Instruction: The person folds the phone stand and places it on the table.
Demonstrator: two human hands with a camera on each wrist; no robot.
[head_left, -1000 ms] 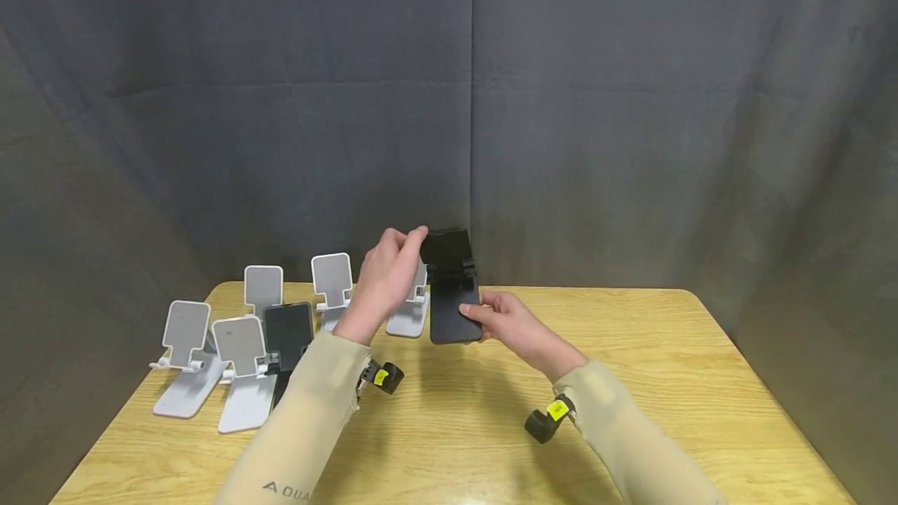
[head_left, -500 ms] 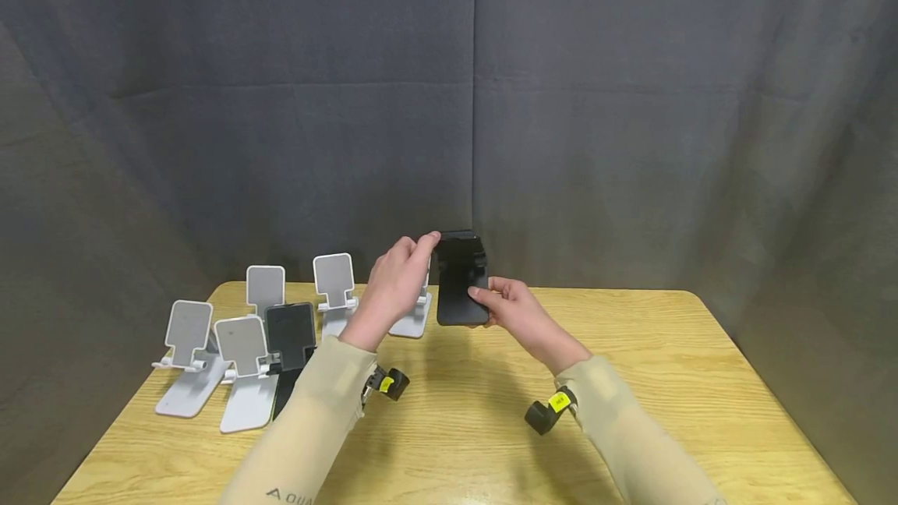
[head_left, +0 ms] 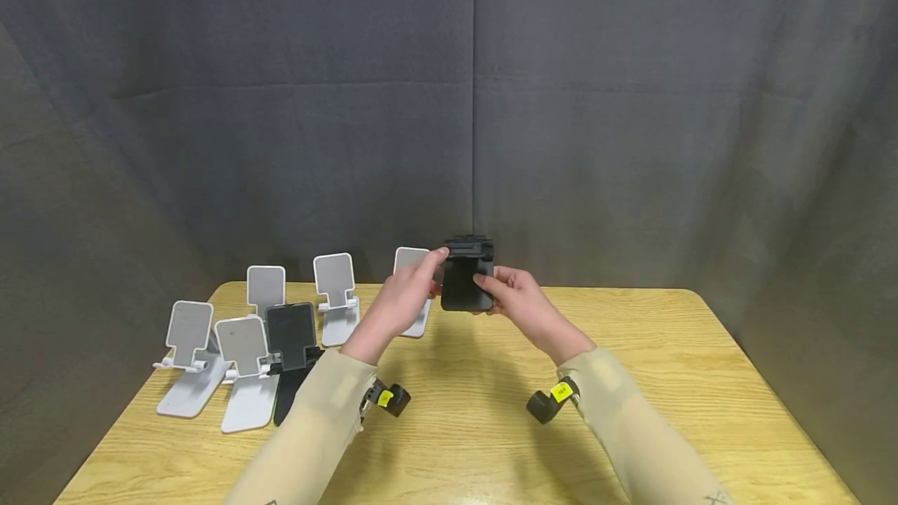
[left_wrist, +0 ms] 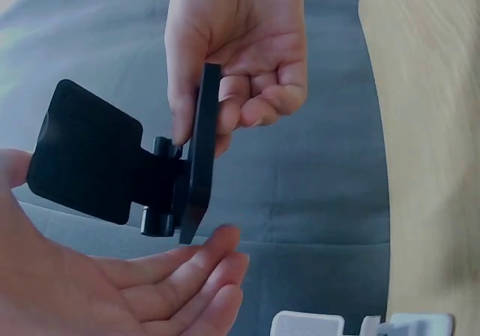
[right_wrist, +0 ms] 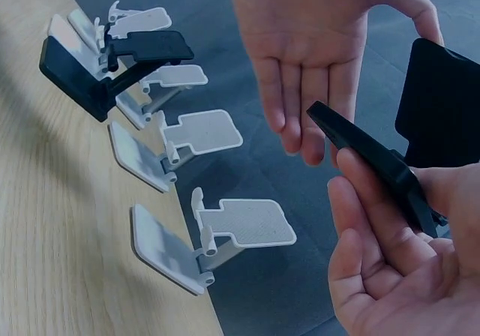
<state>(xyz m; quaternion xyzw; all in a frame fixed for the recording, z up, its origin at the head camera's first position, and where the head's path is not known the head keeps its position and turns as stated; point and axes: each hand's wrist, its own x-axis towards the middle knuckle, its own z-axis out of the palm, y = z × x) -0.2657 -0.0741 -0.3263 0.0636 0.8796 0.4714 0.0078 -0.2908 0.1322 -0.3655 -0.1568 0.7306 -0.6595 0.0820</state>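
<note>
Black phone stand folded shorter between both hands above the table

Since a second ago the black phone stand (head_left: 466, 284) has gone from long and stretched out to a compact folded shape, and both hands have drawn in closer around it, held in the air over the far middle of the table (head_left: 673, 380). The left hand (head_left: 407, 304) reaches up from the left, its fingers (left_wrist: 191, 276) nearly straight and resting against the stand's plate. The right hand (head_left: 515, 304) grips the base plate, thumb and curled fingers (right_wrist: 382, 223) clamped on its edges. White stands (head_left: 242, 365) and another black stand (head_left: 291, 337) sit at the left.
</note>
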